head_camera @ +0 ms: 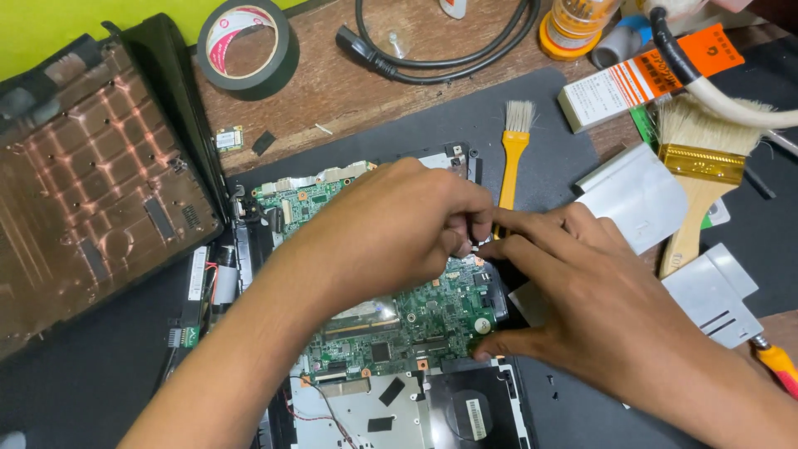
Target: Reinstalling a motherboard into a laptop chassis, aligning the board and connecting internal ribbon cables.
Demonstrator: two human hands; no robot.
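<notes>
An opened laptop base lies in the middle of the view with its green motherboard (416,320) exposed. My left hand (391,229) hovers over the board's upper part, fingers pinched together at its right edge on something too small to make out. My right hand (582,291) meets it from the right, index finger and thumb stretched toward the same spot, thumb resting on the board's right rim near a round coin cell (482,326). What sits between the fingertips is hidden.
A removed laptop cover (91,183) lies at left. Black tape roll (245,48), a black cable (440,58), a small yellow brush (514,150), a wide brush (698,175), grey plastic panels (640,195) and an orange screwdriver handle (777,362) surround the grey mat (449,116).
</notes>
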